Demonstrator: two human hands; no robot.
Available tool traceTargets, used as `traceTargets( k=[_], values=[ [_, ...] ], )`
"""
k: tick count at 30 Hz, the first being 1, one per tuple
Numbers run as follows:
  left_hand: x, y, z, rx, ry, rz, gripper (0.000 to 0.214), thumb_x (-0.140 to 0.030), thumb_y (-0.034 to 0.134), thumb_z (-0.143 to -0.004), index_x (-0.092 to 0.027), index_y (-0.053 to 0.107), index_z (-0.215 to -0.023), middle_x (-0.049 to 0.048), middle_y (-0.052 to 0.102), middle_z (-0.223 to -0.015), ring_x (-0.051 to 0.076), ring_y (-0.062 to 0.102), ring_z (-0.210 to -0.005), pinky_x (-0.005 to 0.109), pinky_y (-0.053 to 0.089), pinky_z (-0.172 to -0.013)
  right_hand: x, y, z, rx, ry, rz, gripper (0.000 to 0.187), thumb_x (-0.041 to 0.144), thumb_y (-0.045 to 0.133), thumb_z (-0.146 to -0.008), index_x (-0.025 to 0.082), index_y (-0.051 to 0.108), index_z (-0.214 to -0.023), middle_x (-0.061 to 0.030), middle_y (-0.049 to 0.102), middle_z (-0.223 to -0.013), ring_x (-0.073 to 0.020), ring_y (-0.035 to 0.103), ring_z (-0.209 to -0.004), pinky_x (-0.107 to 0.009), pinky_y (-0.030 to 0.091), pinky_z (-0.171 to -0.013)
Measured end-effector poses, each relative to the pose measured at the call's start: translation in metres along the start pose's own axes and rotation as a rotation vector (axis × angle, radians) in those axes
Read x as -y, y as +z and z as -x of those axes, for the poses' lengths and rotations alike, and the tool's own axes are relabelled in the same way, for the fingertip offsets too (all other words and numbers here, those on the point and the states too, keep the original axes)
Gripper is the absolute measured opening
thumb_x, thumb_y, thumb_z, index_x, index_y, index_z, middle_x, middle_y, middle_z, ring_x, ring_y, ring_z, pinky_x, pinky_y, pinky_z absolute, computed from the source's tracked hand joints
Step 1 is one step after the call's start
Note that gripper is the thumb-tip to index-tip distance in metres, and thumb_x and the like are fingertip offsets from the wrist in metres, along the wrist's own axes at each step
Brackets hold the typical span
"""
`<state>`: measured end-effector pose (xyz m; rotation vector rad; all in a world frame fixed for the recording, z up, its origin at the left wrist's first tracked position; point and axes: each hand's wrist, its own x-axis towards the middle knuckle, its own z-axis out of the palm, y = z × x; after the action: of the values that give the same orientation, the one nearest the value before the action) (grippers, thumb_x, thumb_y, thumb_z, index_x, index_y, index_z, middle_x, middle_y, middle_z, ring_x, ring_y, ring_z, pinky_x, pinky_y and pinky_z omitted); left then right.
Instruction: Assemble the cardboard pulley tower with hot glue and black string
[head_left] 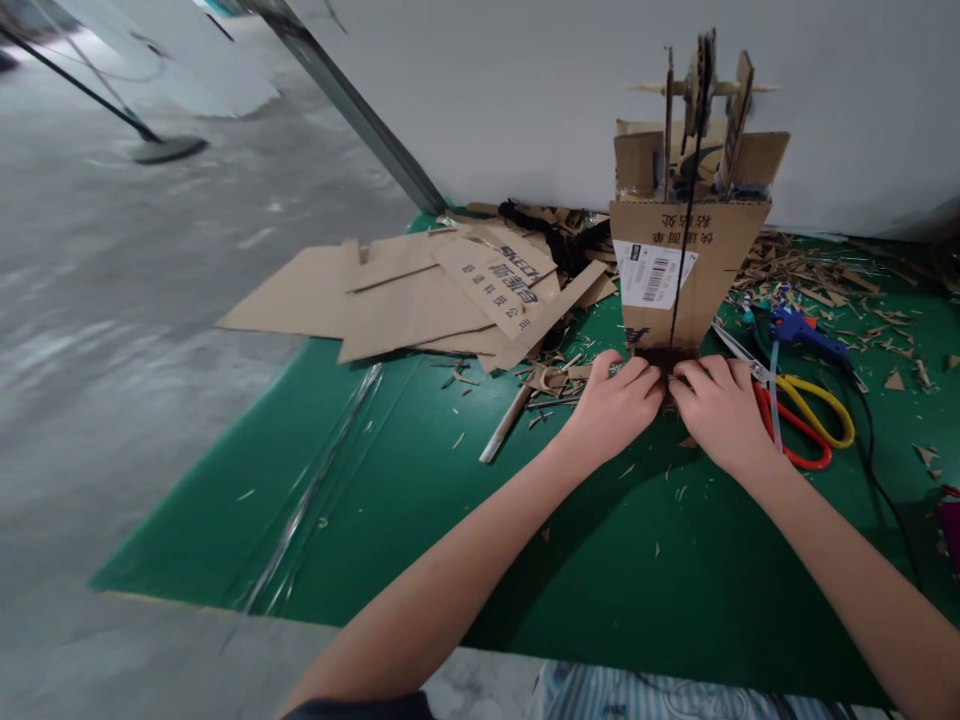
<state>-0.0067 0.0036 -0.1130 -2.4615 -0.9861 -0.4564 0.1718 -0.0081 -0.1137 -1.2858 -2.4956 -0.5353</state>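
Observation:
A tapered cardboard model (724,255) stands upright on the green tabletop, with a white label (654,274) on its front. At its top, a cardboard wheel (700,85) sits on a thin wooden stick between two cardboard uprights. A black string (684,255) runs from the wheel down the front to a dark spot at the foot. There, my left hand (619,405) and my right hand (712,405) are close together, fingers curled and closed. What the fingertips pinch is hidden. Scissors (806,415) with red and yellow handles lie just right of my right hand.
Flat cardboard sheets (405,300) are piled to the left. A blue glue gun (810,335) with its cord lies at right. Cardboard scraps (810,270) litter the back, near a white wall. A pale stick (504,425) lies left of my hands. Clear tape (315,490) crosses the green table (390,540).

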Motion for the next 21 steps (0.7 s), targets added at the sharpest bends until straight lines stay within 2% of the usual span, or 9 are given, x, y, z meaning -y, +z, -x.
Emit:
traceTargets(
  k=[3, 10, 16, 21],
  values=[
    [-0.0002, 0.0014, -0.0001, -0.027, 0.020, -0.002, 0.022, -0.009, 0.049, -0.093, -0.016, 0.068, -0.085, 0.0054, 0.068, -0.090, 0.020, 0.056, -0.093, 0.042, 0.032, -0.096, 0.0009, -0.0002, -0.0007, 0.005, -0.016, 0.006, 0.019, 0.012, 0.052, -0.092, 0.017, 0.070, -0.093, -0.0081, 0.068, -0.101, -0.0260, 0.043, -0.094, -0.041, 0.029, -0.081],
    [-0.0036, 0.0017, 0.0008, 0.003, 0.052, -0.011, 0.020, -0.009, 0.051, -0.092, -0.016, 0.067, -0.084, 0.0055, 0.067, -0.090, 0.019, 0.054, -0.091, 0.039, 0.033, -0.087, -0.0053, 0.0054, -0.0005, 0.010, -0.048, -0.056, 0.016, 0.017, 0.054, -0.093, 0.019, 0.069, -0.088, -0.0058, 0.066, -0.091, -0.0247, 0.042, -0.098, -0.041, 0.028, -0.085],
    [-0.0012, 0.0018, 0.0008, 0.011, -0.017, 0.064, 0.017, -0.011, 0.055, -0.091, -0.018, 0.067, -0.082, 0.0038, 0.069, -0.092, 0.020, 0.055, -0.098, 0.043, 0.029, -0.098, -0.0069, 0.0033, -0.0002, 0.016, -0.019, -0.078, 0.016, 0.020, 0.054, -0.094, 0.019, 0.068, -0.087, -0.0056, 0.067, -0.097, -0.0252, 0.042, -0.101, -0.041, 0.027, -0.088],
    [-0.0013, 0.0009, 0.0006, 0.024, -0.068, 0.133, 0.015, -0.016, 0.055, -0.092, -0.018, 0.065, -0.082, 0.0046, 0.070, -0.099, 0.021, 0.056, -0.105, 0.044, 0.030, -0.096, -0.0075, -0.0033, 0.0028, 0.034, -0.003, -0.081, 0.014, 0.020, 0.055, -0.094, 0.018, 0.069, -0.095, -0.0059, 0.068, -0.106, -0.0253, 0.043, -0.102, -0.041, 0.028, -0.088]
  ],
)
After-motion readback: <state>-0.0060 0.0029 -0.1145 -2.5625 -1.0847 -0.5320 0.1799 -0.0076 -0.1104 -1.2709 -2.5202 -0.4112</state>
